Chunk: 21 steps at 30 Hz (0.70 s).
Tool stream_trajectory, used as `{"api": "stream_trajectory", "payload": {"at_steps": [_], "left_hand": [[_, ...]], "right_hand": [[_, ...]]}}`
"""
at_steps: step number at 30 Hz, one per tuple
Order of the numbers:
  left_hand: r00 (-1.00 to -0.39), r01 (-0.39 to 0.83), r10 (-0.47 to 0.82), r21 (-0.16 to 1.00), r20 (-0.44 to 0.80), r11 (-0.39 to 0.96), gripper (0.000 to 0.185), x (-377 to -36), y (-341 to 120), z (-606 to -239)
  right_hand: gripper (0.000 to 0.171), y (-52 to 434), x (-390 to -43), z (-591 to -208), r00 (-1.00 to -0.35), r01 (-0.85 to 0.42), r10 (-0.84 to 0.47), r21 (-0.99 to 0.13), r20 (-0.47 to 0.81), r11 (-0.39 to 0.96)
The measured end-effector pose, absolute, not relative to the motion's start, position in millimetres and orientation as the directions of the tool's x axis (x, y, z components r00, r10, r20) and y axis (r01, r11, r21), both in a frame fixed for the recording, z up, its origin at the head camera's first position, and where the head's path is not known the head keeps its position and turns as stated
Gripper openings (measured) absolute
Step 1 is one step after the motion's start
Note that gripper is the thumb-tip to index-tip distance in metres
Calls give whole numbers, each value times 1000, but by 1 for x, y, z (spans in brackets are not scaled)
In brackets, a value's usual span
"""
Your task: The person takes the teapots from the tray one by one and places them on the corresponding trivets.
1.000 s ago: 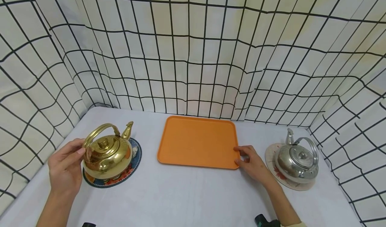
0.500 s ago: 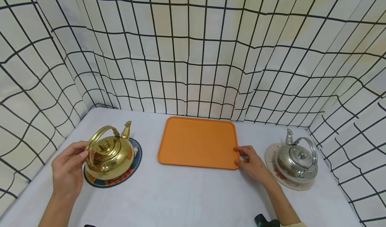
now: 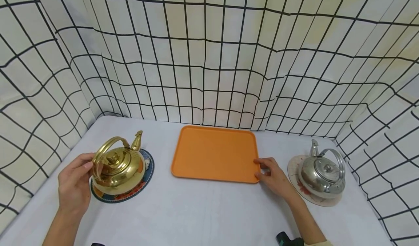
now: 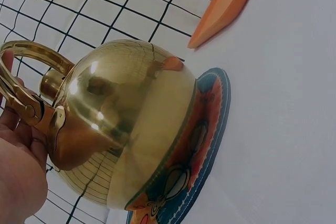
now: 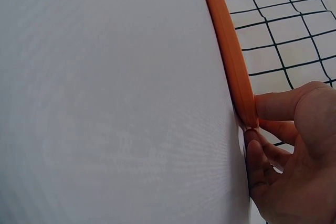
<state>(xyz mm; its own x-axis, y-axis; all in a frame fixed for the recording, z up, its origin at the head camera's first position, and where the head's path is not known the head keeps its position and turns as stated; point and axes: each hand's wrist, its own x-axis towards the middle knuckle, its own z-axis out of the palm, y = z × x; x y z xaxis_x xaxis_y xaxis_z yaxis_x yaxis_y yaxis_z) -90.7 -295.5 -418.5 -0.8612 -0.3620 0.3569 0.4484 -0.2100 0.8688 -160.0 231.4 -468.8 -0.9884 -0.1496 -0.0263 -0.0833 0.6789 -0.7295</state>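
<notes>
**Ana:** Head view first: where is the left hand [image 3: 74, 188]?

**Ben:** At the near-left of the white table [image 3: 203, 213], against the brass kettle [image 3: 118, 168]. Its fingers are curled at the base of the kettle's arched handle [image 3: 106, 146], on the side nearest the person. The left wrist view shows the palm and a fingertip right at the handle's hinge, touching the metal. I would call that a grip on the handle.

**Ana:** And the kettle itself?

**Ben:** It stands upright on a round blue-rimmed patterned mat [image 3: 144, 177], spout [image 3: 138, 140] pointing away toward the checked cloth backdrop [image 3: 209, 57]. From the wrist camera it seems to sit on the mat; whether it is lifted at all I cannot tell.

**Ana:** The right hand [image 3: 273, 177]?

**Ben:** At the near-right corner of the orange tray [image 3: 214, 153], which lies flat in the middle of the table. The right wrist view shows the thumb above the tray's rim and curled fingers beneath it, so the hand pinches that edge.

**Ana:** Anything else on the table?

**Ben:** A silver kettle [image 3: 322, 175] on a pale round mat [image 3: 296, 168] at the far right, just beside the right hand but not touching it, well apart from the brass one
</notes>
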Motion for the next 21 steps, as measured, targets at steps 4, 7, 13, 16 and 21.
{"api": "stream_trajectory", "payload": {"at_steps": [4,7,13,16,21], "left_hand": [[-857,421,-397,891,328,-171,36,-89,-291,-412],[-856,391,-412,912,312,-121,31,-88,-288,-406],[-892,291,-336,953,302,85,19,-88,-284,-394],[-882,253,-326,926,339,280,26,-89,-276,-383],[-825,231,-330,807,459,543,33,-92,-262,-364]], "right_hand": [[43,230,-160,-469,-989,-89,-150,-733,-17,674],[43,230,-160,-468,-988,-95,-155,-735,-15,672],[42,231,-158,-465,-987,-100,-161,-721,-16,686],[41,231,-157,-464,-988,-96,-156,-722,-16,685],[40,229,-156,-462,-985,-103,-169,-730,-18,676]]}}
